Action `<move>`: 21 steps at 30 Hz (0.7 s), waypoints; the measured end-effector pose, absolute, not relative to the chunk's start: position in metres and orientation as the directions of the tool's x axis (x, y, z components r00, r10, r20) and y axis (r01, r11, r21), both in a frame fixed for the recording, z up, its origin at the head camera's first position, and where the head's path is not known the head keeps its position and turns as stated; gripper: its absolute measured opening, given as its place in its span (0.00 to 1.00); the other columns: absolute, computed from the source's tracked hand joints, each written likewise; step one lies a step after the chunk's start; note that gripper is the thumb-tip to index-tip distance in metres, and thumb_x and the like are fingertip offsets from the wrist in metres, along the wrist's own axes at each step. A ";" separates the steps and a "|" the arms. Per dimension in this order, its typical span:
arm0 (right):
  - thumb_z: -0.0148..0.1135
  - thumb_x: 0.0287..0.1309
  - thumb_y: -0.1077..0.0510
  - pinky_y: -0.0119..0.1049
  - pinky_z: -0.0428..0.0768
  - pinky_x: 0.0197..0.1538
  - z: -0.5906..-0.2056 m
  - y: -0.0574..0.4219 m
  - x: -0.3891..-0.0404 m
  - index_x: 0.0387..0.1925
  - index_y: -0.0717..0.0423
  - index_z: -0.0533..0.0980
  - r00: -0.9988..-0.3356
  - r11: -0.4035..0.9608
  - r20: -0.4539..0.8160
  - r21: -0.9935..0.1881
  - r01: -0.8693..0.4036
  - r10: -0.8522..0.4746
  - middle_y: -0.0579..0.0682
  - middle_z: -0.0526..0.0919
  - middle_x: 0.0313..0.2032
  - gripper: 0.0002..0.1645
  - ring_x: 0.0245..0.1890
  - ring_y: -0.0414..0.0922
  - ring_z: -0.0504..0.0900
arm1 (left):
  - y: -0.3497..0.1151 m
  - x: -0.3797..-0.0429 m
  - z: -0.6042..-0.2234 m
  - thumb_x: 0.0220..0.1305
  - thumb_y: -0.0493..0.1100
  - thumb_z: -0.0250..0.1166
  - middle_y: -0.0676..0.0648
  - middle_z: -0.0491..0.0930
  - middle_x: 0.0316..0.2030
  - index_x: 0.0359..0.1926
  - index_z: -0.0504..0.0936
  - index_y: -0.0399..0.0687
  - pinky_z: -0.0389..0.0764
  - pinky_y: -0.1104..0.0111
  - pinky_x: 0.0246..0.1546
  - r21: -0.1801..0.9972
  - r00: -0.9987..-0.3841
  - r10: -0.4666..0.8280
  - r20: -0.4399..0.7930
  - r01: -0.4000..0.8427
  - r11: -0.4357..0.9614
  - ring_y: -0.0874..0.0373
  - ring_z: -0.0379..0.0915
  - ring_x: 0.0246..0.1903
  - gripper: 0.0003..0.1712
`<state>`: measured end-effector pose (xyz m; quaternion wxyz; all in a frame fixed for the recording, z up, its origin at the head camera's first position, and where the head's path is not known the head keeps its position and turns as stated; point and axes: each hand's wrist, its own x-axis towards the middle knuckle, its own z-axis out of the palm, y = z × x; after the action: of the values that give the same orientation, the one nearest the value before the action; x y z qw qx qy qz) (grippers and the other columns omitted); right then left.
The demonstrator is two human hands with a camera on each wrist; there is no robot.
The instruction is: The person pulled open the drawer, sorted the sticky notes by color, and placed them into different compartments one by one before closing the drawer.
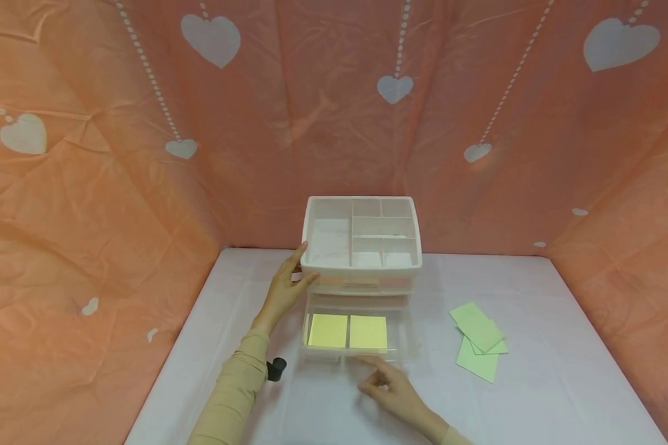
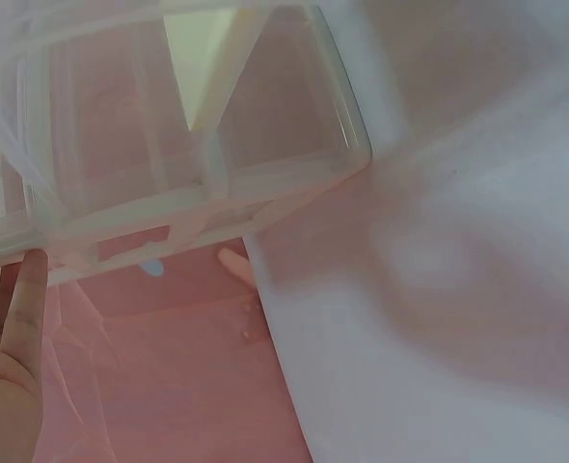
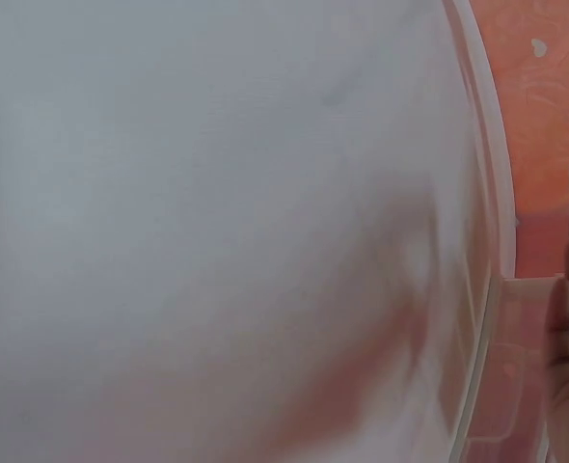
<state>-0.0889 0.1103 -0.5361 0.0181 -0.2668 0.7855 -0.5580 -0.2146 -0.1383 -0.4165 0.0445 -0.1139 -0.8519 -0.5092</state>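
Observation:
A white drawer organizer (image 1: 362, 272) with a divided top tray stands at the back of the table. Its clear lower drawer (image 1: 403, 337) is pulled out toward me. Two yellow square paper pads lie side by side in it, a left pad (image 1: 328, 331) and a right pad (image 1: 368, 332). My left hand (image 1: 284, 290) rests on the organizer's left side, fingers along the wall and thumb at the front corner. My right hand (image 1: 392, 392) is at the drawer's front edge, index finger stretched along it and thumb lower and apart.
Several light green paper sheets (image 1: 479, 334) overlap on the right of the white-covered table (image 1: 540, 346). A small black object (image 1: 276, 369) shows beside the left sleeve. Orange cloth (image 1: 334, 136) with white hearts hangs behind and at both sides.

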 end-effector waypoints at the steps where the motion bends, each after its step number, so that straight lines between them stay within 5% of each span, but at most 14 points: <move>1: 0.61 0.57 0.55 0.27 0.80 0.34 -0.535 0.110 -0.089 0.59 0.58 0.69 -0.859 0.241 0.263 -0.887 -0.394 -0.439 0.51 0.85 0.29 0.28 0.29 0.32 0.81 | -0.138 -0.215 -0.416 0.62 0.46 0.63 0.37 0.66 0.59 0.71 0.54 0.61 0.77 0.52 0.53 0.858 -0.971 0.148 0.190 0.237 0.456 0.41 0.68 0.55 0.40; 9: 0.61 0.57 0.57 0.27 0.80 0.36 -0.532 0.110 -0.094 0.58 0.58 0.69 -0.861 0.259 0.269 -0.877 -0.404 -0.432 0.59 0.83 0.38 0.26 0.30 0.33 0.82 | -0.139 -0.214 -0.415 0.62 0.46 0.62 0.37 0.65 0.60 0.71 0.54 0.61 0.77 0.52 0.53 0.862 -0.971 0.151 0.187 0.236 0.449 0.41 0.67 0.55 0.40; 21: 0.61 0.58 0.58 0.26 0.78 0.36 -0.528 0.107 -0.114 0.61 0.51 0.66 -0.937 0.289 0.044 -0.945 -0.151 -0.346 0.59 0.85 0.35 0.29 0.32 0.49 0.84 | -0.140 -0.222 -0.427 0.62 0.46 0.63 0.37 0.65 0.60 0.71 0.53 0.61 0.77 0.52 0.53 0.859 -0.970 0.149 0.194 0.241 0.452 0.42 0.67 0.55 0.41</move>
<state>-0.1138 0.1074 -0.5279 0.0847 -0.1558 0.7983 -0.5756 -0.2220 -0.1405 -0.4269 0.0454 -0.1146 -0.8507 -0.5109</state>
